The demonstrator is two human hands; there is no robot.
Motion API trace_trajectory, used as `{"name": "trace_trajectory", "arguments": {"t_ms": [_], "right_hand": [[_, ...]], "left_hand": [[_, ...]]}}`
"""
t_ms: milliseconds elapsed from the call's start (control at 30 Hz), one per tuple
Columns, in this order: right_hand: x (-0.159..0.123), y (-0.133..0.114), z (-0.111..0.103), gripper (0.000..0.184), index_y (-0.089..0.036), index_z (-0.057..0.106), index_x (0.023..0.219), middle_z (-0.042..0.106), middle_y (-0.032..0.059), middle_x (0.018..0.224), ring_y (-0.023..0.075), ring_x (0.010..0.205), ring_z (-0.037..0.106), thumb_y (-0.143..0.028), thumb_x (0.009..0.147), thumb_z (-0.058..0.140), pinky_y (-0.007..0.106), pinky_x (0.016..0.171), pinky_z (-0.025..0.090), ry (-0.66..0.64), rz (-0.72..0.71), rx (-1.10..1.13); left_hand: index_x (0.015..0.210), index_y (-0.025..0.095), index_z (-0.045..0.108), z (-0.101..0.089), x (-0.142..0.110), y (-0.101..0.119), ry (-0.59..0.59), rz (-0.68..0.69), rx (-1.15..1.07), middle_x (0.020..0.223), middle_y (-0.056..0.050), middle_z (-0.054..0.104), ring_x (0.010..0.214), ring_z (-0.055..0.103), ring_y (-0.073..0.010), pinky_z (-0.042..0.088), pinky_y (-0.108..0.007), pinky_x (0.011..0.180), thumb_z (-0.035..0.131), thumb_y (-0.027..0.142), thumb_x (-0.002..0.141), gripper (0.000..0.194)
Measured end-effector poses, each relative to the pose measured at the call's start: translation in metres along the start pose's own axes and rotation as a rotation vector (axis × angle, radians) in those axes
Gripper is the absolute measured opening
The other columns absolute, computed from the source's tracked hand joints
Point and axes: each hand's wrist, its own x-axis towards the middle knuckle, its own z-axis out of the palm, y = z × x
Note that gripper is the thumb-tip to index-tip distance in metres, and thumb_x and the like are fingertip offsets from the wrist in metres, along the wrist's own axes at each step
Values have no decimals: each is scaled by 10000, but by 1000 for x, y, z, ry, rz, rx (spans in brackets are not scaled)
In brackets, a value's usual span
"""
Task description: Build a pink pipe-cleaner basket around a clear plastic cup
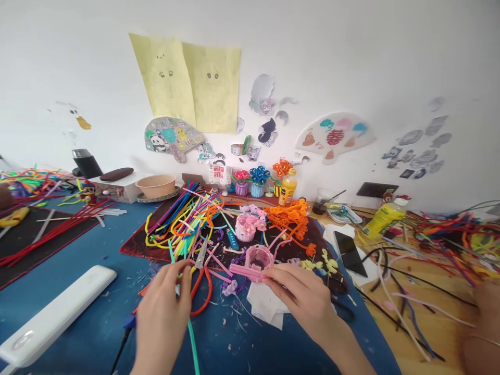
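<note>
My right hand point(300, 291) pinches the end of a short bundle of pink pipe cleaners point(247, 272). Just behind the bundle is a round pink pipe-cleaner cup point(253, 249); whether the two are joined I cannot tell. My left hand point(166, 297) has its thumb and fingers drawn together beside the scissors point(208, 291) with red-orange handles. What lies between those fingertips is hidden. A teal pipe cleaner point(192, 341) runs down past this hand. Farther back stands a finished pink pot point(245, 232) with pink and lilac flowers.
Loose coloured pipe cleaners point(187, 216) are heaped behind my left hand, and orange ones point(289, 221) lie at back right. White tissues point(267, 307) lie under the work. A phone point(350, 253) and a yellow bottle point(386, 217) are at right. Another person's hand point(486, 312) shows at the right edge.
</note>
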Motion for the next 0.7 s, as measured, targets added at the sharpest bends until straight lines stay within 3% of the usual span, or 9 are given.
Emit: {"name": "trace_trajectory", "arguments": {"t_ms": [33, 100, 200, 300, 467, 600, 700], "right_hand": [[0, 0, 0, 167, -191, 692, 997, 770, 56, 844, 172, 749, 741, -204, 998, 526, 263, 719, 579, 8, -7, 2], [0, 0, 2, 157, -197, 696, 993, 772, 48, 841, 169, 748, 743, -203, 992, 539, 261, 730, 578, 14, -10, 11], [-1, 1, 10, 165, -203, 702, 996, 775, 49, 860, 173, 768, 746, -206, 994, 537, 266, 738, 579, 11, 12, 35], [-1, 1, 20, 175, -186, 706, 987, 773, 63, 876, 176, 794, 749, -208, 996, 533, 258, 754, 581, 0, 19, 61], [0, 0, 35, 168, -181, 695, 962, 761, 58, 854, 172, 774, 738, -180, 993, 530, 270, 739, 576, -43, 22, 112], [2, 0, 41, 188, -193, 695, 971, 749, 54, 836, 170, 743, 723, -191, 1002, 509, 277, 690, 572, -79, 57, 156], [3, 1, 45, 205, -198, 693, 968, 742, 56, 833, 172, 748, 715, -217, 1011, 493, 283, 700, 568, -83, 82, 168]], "left_hand": [[1142, 77, 610, -5, -2, -11, 84, 45, 321, 1134, -203, 626, 1055, 554, -376, 392, -457, 906, 296, 390, 956, 480], [1205, 33, 574, -14, -10, -35, 119, 57, 821, 1129, -225, 609, 951, 577, -381, 425, -431, 758, 210, 334, 983, 522], [1099, 39, 606, -19, -20, -65, 46, 49, 1082, 891, -162, 621, 857, 601, -361, 410, -383, 650, 256, 345, 998, 476], [1110, 49, 613, -18, -23, -84, -9, 85, 1064, 853, -131, 621, 860, 603, -337, 411, -363, 659, 299, 313, 998, 425], [1272, -7, 576, -13, -13, -102, -14, 95, 981, 885, -165, 632, 829, 595, -318, 425, -369, 697, 228, 203, 994, 493], [1249, -20, 597, -22, -16, -97, 27, 103, 942, 881, -187, 613, 817, 592, -332, 439, -432, 802, 239, 203, 970, 506], [1350, 34, 502, -37, -21, -86, 155, -66, 736, 1024, -203, 599, 867, 618, -350, 476, -434, 711, 182, 341, 989, 572]]}}
